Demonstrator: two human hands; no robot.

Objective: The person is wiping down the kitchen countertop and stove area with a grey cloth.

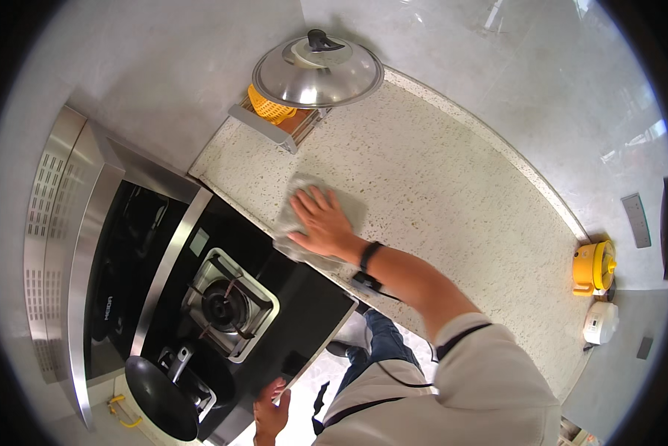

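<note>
My right hand (324, 226) lies palm down, fingers spread, holding a grey cloth (306, 187) flat against the speckled stone countertop (423, 184). The cloth reaches the seam beside the black gas hob (306, 295) and looks blurred at its edges. A black band and a small dark device are strapped to my right wrist. Lower down, my left hand (271, 410) hovers near the hob's front edge, with thumb and fingers apart and nothing seen in it. The hob's nearer burner (222, 306) has a bare pan support.
A domed steel wok lid (317, 72) stands over a rack (264, 129) with a yellow plastic basket (270, 108). A black frying pan (161, 398) sits tilted by the other burner. The range hood (83, 234) overhangs the left. A yellow electric pot (593, 268) and white appliance (600, 323) stand right.
</note>
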